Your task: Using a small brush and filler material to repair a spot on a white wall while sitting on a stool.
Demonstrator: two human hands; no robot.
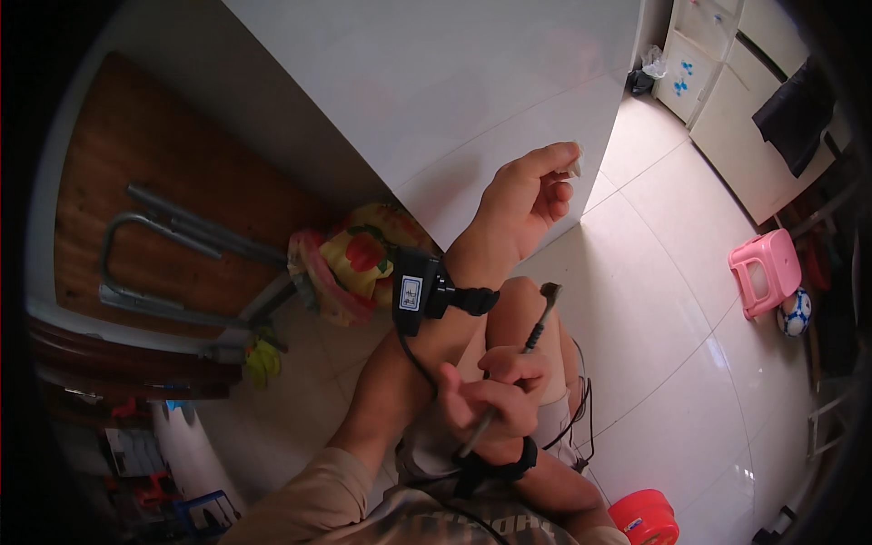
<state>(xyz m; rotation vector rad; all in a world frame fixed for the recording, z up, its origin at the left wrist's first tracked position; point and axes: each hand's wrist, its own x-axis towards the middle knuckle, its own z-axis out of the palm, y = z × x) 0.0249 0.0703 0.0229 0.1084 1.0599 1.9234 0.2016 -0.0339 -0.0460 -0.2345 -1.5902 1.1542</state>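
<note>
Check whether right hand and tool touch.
Touching: the head view shows the right hand curled around the tool, whose ends stick out either side.

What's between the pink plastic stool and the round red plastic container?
Only white tiled floor shows between the pink stool and red container in the head view.

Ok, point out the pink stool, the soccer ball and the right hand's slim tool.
Pink stool (779, 262): head view, smooth panel.
Soccer ball (796, 312): head view, visible middle.
Slim tool (541, 323): head view, exposed shaft.

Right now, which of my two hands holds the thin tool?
Your right hand, the lower one in view, grips the thin tool; your left hand, higher up, holds a small whitish piece instead.
</note>
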